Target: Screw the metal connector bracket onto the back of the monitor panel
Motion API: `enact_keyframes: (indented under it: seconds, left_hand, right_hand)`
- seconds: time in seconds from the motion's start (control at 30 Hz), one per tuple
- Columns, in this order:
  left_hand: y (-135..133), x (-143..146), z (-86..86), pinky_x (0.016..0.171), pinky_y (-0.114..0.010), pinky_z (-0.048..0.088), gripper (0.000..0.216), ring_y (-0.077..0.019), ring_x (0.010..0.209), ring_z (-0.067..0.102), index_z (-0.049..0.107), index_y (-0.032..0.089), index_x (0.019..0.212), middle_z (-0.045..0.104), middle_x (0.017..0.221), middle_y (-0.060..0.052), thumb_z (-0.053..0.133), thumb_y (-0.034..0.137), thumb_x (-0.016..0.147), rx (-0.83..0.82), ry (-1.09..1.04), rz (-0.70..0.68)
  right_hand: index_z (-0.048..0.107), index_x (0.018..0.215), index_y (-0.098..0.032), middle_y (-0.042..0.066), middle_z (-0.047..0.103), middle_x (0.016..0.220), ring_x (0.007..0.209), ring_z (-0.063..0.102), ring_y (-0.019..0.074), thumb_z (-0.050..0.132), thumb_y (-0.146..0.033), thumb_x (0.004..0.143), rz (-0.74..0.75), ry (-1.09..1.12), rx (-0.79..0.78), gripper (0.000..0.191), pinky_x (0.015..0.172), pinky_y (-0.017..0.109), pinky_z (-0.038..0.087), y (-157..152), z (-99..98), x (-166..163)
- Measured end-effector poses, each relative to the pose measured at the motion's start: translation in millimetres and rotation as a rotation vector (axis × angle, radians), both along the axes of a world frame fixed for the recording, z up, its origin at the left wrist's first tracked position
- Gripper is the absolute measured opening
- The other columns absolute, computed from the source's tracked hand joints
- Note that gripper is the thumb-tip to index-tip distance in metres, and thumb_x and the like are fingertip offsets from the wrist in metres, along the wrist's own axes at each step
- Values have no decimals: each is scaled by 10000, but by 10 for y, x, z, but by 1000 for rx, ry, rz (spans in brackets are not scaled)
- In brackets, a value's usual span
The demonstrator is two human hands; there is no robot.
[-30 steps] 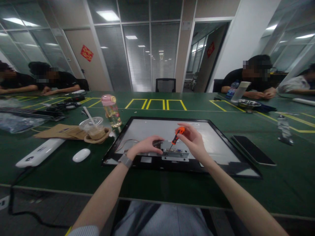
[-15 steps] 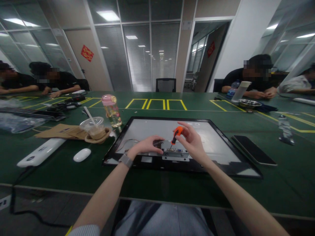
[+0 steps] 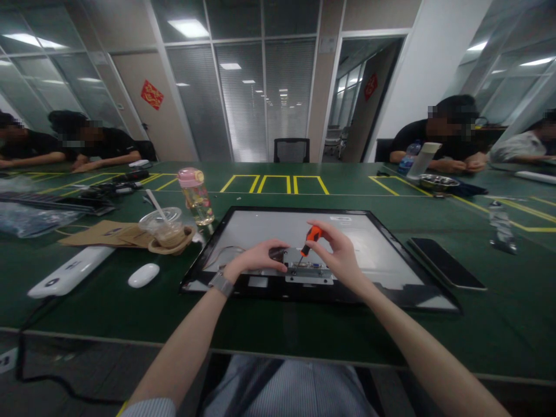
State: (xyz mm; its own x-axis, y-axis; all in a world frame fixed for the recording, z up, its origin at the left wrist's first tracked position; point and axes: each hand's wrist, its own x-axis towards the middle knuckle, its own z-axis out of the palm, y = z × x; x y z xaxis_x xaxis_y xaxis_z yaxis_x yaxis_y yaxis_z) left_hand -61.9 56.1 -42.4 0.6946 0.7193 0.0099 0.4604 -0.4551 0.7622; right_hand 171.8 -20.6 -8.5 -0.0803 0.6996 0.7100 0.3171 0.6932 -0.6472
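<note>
An orange-and-black screwdriver (image 3: 312, 236) is pinched in the fingers of my right hand (image 3: 341, 252). It leans, its tip down at a metal bracket with connector ports (image 3: 309, 278). My left hand (image 3: 260, 256) curls round the left end of this bracket, thumb and fingers on either side of a dark part. Its fingertips touch the bracket's edge. The bracket sits at the near edge of a flat display panel (image 3: 252, 226) with a black frame, lying grey back up on the green table. The screw under the tip is too small to make out.
Left of the panel are a pink-lidded bottle (image 3: 196, 197), a plastic cup with straw (image 3: 163, 226), a white mouse (image 3: 143, 275) and a white power strip (image 3: 69, 272). A phone (image 3: 445, 263) lies to the right. Other people sit across the table.
My right fingers have turned and closed in a little round the screwdriver handle, the raised finger coming down. The left hand and the panel stay in place.
</note>
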Motion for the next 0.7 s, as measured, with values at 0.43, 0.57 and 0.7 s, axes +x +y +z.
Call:
enact_keyframes:
  seconds: [0.43,0.57,0.7]
  left_hand:
    - [-8,-5,23,1124,-409,382,739,-287,1297,523,591,232,1326,571,1406,-86,831,486,675,-5,27,6]
    - [4,-8,7,1118,-408,386,728,-287,1285,533,601,235,1315,581,1396,-87,838,472,670,9,33,9]
    - [22,-13,-17,1110,-412,396,730,-291,1273,542,605,234,1311,585,1389,-90,838,485,666,14,24,7]
  right_hand:
    - [643,1226,-267,69,700,977,889,658,242,681,-291,871,-95,-60,51,358,887,474,547,-2,11,11]
    - [551,1339,-271,86,702,1079,943,694,231,560,-268,940,63,-12,-18,399,897,465,563,-6,-7,9]
    - [561,1319,-263,83,707,1076,907,702,221,614,-266,912,14,10,-7,410,885,450,577,8,-21,-7]
